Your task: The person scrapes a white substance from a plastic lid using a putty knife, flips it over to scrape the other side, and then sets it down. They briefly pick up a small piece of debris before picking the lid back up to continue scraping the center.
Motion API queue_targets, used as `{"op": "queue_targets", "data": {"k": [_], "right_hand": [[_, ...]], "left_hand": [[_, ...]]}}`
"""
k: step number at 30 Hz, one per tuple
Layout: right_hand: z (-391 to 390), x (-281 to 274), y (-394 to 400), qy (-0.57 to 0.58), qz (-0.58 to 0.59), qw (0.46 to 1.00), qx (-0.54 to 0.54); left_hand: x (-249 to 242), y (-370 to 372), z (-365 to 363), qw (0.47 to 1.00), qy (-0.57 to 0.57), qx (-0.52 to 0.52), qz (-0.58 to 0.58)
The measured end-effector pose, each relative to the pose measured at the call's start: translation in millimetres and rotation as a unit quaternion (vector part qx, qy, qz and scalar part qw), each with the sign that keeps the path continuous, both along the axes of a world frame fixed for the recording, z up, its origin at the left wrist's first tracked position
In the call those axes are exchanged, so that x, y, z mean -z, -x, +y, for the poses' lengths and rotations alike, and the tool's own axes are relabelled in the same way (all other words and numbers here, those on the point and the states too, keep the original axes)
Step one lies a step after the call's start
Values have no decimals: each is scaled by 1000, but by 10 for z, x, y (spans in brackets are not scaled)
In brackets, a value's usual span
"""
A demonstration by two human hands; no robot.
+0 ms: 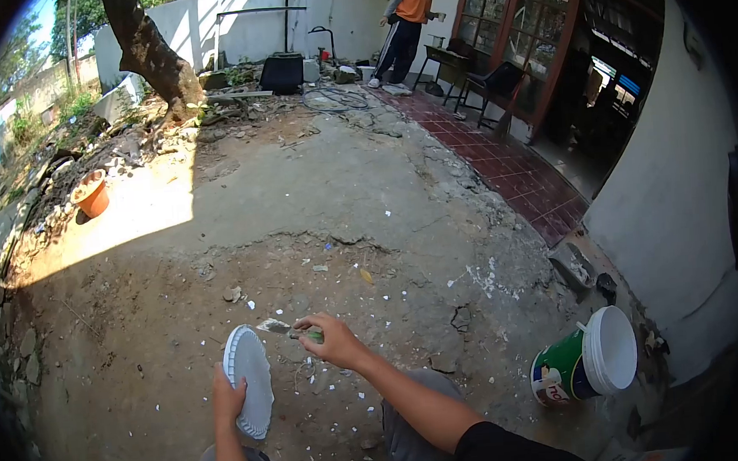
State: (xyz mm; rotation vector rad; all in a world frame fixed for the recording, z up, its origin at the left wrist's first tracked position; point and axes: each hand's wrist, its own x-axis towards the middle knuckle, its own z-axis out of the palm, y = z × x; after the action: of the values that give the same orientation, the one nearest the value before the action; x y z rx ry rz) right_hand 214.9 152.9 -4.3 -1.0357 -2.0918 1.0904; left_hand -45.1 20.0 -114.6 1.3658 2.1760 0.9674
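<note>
My left hand [230, 396] grips a round white bucket lid [254, 381] by its near edge, and the lid is held on edge above the ground. Closed around the green handle of a putty knife [276, 327], my right hand [332, 340] is just right of the lid. The knife's blade points left toward the lid's upper rim, a small distance from it as far as I can see. Off to the right is a white paint bucket [610, 353] with a green label, its mouth uncovered.
White flakes are scattered over the cracked ground [224, 341]. An orange pot [90, 194] stands at the left, near a tree trunk [154, 53]. A person in an orange top [414, 4] stands far back by a table and chair [495, 83]. Red tiles [500, 163] border the doorway.
</note>
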Motion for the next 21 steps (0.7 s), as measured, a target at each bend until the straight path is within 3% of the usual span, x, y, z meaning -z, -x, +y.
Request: {"op": "queue_targets", "data": {"k": [7, 21], "right_hand": [[27, 43, -14, -5, -31, 999, -23], [88, 192, 53, -36, -19, 999, -1]], "left_hand": [[276, 74, -4, 996, -29, -27, 79], [244, 94, -24, 995, -42, -61, 60]]}}
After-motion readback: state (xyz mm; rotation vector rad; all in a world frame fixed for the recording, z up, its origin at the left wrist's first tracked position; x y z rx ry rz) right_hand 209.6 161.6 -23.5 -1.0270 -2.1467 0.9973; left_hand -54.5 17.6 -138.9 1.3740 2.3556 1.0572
